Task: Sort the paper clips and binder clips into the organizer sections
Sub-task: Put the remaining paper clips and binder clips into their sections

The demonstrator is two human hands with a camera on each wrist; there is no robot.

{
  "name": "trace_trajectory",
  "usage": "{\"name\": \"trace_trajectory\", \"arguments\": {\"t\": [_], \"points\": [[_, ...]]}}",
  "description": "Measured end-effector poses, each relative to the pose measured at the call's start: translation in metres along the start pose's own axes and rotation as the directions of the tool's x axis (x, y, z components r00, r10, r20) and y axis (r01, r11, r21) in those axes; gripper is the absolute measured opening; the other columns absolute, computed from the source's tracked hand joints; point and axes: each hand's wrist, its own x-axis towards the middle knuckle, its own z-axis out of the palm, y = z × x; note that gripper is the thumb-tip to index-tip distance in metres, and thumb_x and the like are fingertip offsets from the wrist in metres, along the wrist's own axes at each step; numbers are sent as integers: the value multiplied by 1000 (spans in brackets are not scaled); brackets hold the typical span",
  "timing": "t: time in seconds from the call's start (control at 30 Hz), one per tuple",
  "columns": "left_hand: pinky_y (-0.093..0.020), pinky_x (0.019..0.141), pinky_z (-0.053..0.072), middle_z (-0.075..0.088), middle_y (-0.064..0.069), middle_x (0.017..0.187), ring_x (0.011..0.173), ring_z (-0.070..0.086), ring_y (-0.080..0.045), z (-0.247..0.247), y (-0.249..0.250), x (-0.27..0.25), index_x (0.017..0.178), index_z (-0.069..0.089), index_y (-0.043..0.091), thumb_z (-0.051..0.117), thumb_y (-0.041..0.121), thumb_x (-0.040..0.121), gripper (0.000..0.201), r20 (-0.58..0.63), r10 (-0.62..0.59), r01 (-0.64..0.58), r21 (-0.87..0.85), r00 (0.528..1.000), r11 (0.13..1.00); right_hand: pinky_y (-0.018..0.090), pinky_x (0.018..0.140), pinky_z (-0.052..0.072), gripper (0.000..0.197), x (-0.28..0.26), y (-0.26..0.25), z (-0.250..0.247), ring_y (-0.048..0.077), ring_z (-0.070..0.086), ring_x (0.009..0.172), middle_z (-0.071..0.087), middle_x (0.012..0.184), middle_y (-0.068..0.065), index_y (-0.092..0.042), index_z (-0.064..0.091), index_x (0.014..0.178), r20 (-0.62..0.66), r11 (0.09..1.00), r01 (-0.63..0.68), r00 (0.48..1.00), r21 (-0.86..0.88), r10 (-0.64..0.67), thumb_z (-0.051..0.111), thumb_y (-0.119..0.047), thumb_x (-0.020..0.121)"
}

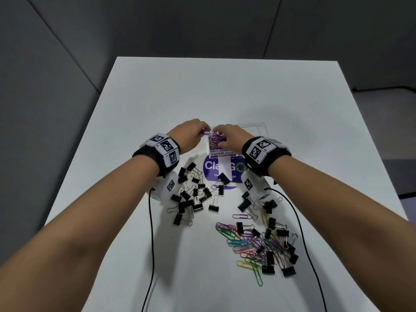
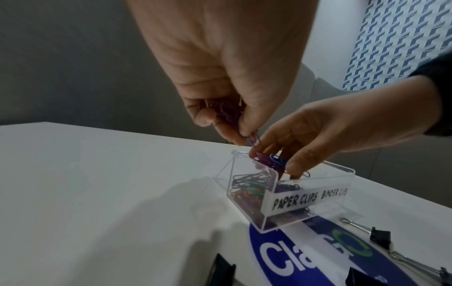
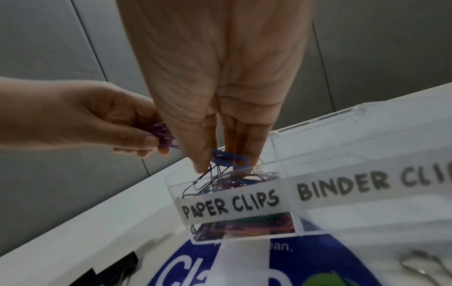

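A clear organizer [image 1: 221, 153] labelled PAPER CLIPS and BINDER CLIPS [image 3: 232, 205] stands mid-table. Its left section [image 2: 247, 189] holds several coloured paper clips. My left hand [image 1: 203, 131] hovers at the organizer's left rim and grips a bunch of purple paper clips [image 2: 227, 114], which also show in the right wrist view as purple clips [image 3: 164, 135]. My right hand [image 1: 219, 140] reaches down into the paper-clip section, its fingers pinching blue and purple paper clips [image 3: 229, 160] just above the pile. Both hands nearly touch over the rim [image 2: 342, 170].
Several black binder clips [image 1: 191, 194] lie scattered near the left forearm. A mixed heap of coloured paper clips and binder clips [image 1: 258, 244] sits at the near right. A blue round sticker [image 1: 216, 172] lies before the organizer. Black cables [image 1: 151, 221] trail from both wrists.
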Motion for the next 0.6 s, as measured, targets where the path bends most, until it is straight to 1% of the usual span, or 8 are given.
{"name": "trace_trajectory", "arguments": {"t": [0.1, 0.23, 0.3, 0.37, 0.4, 0.5, 0.53, 0.6], "points": [[-36, 97, 41, 56, -14, 125, 117, 53, -29, 5, 11, 9, 129, 53, 9, 39, 9, 99, 33, -24, 17, -18, -30, 1000, 999, 34, 102, 41, 45, -14, 13, -2, 25, 53, 121, 51, 138, 11, -12, 43, 138, -119, 998, 33, 992, 44, -28, 47, -7, 94], [-34, 101, 39, 54, -11, 132, 122, 51, -27, 11, 31, 17, 134, 49, 11, 43, 8, 98, 37, 14, 46, -46, -22, 999, 999, 34, 93, 46, 32, -47, 31, -2, 24, 58, 107, 57, 124, 10, -10, 54, 126, -227, 995, 73, 972, 68, -56, 46, -8, 94], [-35, 102, 39, 52, -10, 137, 125, 50, -26, 14, 37, 17, 137, 46, 13, 46, 11, 97, 40, 38, 56, -56, 2, 998, 998, 35, 89, 47, 27, -65, 42, 3, 25, 59, 101, 59, 118, 11, -9, 57, 119, -225, 996, 59, 974, 73, -42, 47, -8, 94], [-36, 101, 40, 51, -6, 139, 127, 49, -25, 16, 40, 11, 138, 46, 17, 48, 16, 96, 42, 31, 53, -54, 61, 998, 997, 36, 87, 48, 25, -81, 53, 10, 25, 59, 99, 61, 115, 10, -10, 59, 116, -188, 998, 26, 982, 58, -15, 47, -10, 94], [-36, 98, 42, 52, -5, 137, 126, 50, -25, 16, 42, 6, 136, 48, 18, 49, 16, 95, 41, 9, 62, -63, 87, 998, 994, 37, 88, 48, 24, -89, 58, 14, 25, 59, 99, 61, 116, 10, -10, 60, 116, -167, 999, 4, 986, 52, 5, 48, -10, 94], [-33, 86, 46, 60, -4, 123, 114, 57, -24, 22, 52, -16, 122, 59, 16, 48, 16, 94, 30, -43, 123, -118, 102, 991, 988, 37, 90, 47, 25, -111, 69, 26, 27, 60, 103, 62, 119, 9, -11, 60, 115, -123, 997, -55, 991, 45, 60, 48, -11, 94], [-32, 85, 47, 63, -1, 120, 111, 58, -22, 27, 57, -26, 119, 61, 17, 47, 17, 95, 28, -26, 135, -132, 92, 990, 987, 36, 89, 47, 25, -119, 71, 29, 26, 60, 103, 62, 119, 8, -11, 60, 115, -116, 997, -69, 990, 46, 74, 48, -11, 94], [-30, 86, 48, 64, 3, 119, 109, 60, -18, 42, 67, -49, 117, 61, 19, 46, 21, 96, 26, 69, 165, -170, 82, 984, 982, 35, 89, 48, 25, -135, 75, 35, 25, 60, 104, 62, 120, 7, -11, 61, 115, -103, 995, -92, 990, 37, 95, 47, -11, 94]]}}
